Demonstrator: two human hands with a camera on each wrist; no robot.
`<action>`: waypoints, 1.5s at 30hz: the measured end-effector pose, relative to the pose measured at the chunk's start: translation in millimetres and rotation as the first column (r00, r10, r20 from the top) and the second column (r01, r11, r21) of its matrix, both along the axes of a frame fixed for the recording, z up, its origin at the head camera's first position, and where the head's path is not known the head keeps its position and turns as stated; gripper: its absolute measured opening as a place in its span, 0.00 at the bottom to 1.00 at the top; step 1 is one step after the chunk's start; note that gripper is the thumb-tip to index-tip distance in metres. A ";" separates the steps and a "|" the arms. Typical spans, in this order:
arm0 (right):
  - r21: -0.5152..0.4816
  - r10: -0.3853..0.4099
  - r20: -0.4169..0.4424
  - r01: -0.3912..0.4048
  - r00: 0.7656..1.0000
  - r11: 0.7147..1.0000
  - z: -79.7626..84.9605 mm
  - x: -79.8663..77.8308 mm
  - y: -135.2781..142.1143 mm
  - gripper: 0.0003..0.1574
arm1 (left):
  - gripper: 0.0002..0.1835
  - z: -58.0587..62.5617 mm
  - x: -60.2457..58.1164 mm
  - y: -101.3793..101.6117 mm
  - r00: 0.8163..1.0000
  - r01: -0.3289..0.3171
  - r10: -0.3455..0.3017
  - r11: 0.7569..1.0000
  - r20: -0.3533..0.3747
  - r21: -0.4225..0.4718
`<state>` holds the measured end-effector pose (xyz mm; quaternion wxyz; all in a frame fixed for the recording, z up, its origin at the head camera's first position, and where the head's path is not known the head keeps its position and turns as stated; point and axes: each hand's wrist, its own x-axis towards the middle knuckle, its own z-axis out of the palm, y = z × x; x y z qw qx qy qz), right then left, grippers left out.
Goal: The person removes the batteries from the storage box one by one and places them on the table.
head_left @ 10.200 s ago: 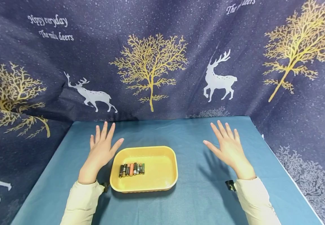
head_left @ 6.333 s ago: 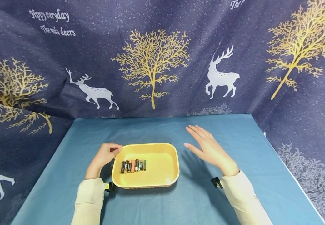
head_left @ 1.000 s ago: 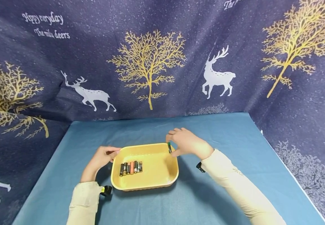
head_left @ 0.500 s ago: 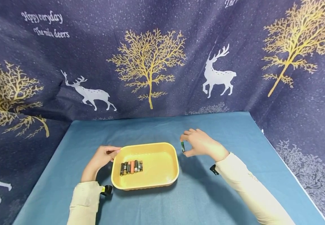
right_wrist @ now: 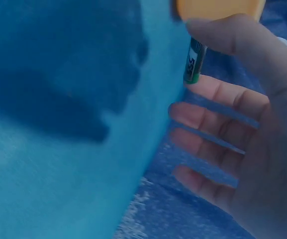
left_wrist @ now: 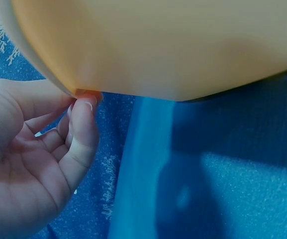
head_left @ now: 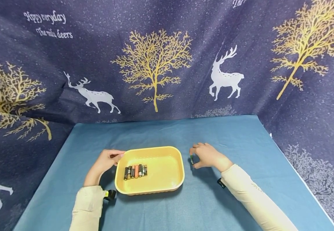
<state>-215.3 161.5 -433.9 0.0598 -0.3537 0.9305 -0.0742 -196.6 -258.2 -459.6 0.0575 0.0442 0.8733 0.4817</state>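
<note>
My left hand [head_left: 104, 162] pinches the rim of a yellow plastic tray [head_left: 167, 190] at its far left corner; the left wrist view has thumb and fingers closed on that rim. Inside the tray, toward the left, several batteries [head_left: 136, 171] lie side by side in a row, mostly black with one orange. Just right of the tray, my right hand [head_left: 208, 157] holds a small green and black battery [right_wrist: 195, 60] by its two ends, between thumb and index finger. The other fingers of that hand spread loosely. In the head view this battery stands close to upright near the tabletop.
A blue cloth [head_left: 155, 211] covers the table. Behind and at both sides hangs a dark blue curtain [head_left: 184, 19] printed with deer and trees. Small black wrist cameras [head_left: 110, 194] sit at the cuffs of both sleeves.
My right hand has carried the green battery from over the tray's right rim out to the right, then down toward the table. My left hand stays on the rim.
</note>
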 end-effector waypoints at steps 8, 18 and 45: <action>0.041 -0.013 0.002 0.013 1.000 0.999 -18.1 0.2 -2.8 0.27 | 0.13 -0.9 -1.2 2.3 1.000 -0.009 0.009 1.000 -0.013 -0.009; 0.061 -0.020 0.037 0.018 0.999 0.998 -23.3 -0.4 -4.9 0.27 | 0.13 -2.5 0.0 0.5 1.000 -0.010 0.009 1.000 -0.013 -0.013; 0.054 -0.052 0.062 0.049 0.997 0.997 -3.5 1.6 -5.6 0.35 | 0.13 2.3 0.3 0.8 1.000 -0.002 0.002 1.000 -0.015 -0.014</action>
